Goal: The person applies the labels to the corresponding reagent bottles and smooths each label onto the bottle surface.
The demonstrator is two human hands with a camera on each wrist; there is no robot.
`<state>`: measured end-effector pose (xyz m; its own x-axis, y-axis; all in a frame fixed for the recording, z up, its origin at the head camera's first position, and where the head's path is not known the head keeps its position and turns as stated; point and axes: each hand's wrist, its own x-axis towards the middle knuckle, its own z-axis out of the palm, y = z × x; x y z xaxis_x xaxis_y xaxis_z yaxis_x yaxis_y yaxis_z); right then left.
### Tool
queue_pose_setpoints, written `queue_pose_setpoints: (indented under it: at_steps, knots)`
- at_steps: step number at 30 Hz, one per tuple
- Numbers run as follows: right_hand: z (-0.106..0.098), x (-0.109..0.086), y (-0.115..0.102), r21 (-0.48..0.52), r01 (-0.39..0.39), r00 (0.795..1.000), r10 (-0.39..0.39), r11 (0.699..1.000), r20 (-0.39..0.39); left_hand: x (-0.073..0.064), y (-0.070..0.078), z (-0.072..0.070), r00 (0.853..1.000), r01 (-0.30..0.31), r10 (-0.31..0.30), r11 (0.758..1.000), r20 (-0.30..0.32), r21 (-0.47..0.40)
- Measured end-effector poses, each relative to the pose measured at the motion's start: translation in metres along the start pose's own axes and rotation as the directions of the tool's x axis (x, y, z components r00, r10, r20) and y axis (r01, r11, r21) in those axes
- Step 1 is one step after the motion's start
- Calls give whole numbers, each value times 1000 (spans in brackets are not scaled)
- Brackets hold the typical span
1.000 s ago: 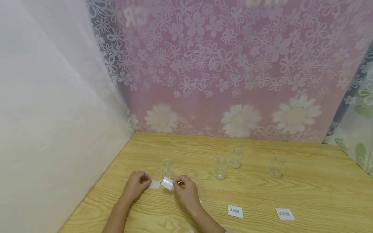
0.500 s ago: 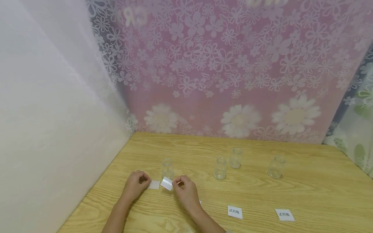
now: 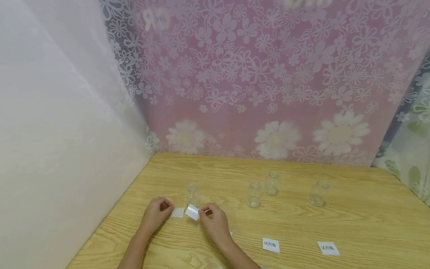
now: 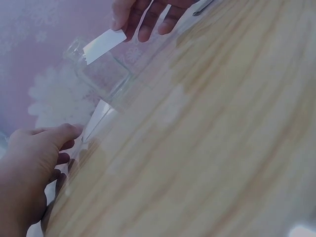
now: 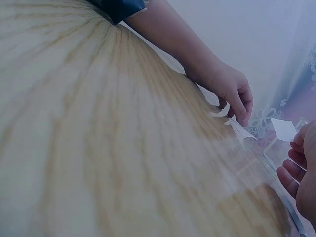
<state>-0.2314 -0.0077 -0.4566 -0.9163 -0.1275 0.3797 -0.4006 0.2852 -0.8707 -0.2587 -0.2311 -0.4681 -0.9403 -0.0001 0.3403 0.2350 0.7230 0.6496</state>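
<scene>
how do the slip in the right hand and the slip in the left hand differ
The right slip is raised off the table; the left slip is low, near it. In the head view, the right slip looks bright and glossy, the left slip duller. Both are small and whitish.

Head view softly, evenly lit; wrist views dimmer, bluish, hazy.

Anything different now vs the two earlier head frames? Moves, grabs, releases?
No visible move, grab or release. Left hand still pinches the white slip; right hand still pinches the glossy white label. The four glass jars and two printed labels stayed put.
</scene>
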Motion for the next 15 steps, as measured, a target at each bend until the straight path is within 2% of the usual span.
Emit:
queue_pose_setpoints:
  at_steps: [4,8,11,15]
  knots:
    - [-1,1,1,6,13,1000,-13,1000,-3,1,2,0,1000,22,-22,999,-11,-36]
    - [-1,1,2,-9,-5,1000,5,1000,-7,1,10,0,999,-14,9,995,-52,-101]
    - [0,1,2,-8,-13,1000,13,1000,-4,-3,22,-1,990,-109,91,980,-112,-169]
    - [-1,0,1,-7,-20,1000,20,1000,3,-10,39,1,957,-268,238,944,-163,-192]
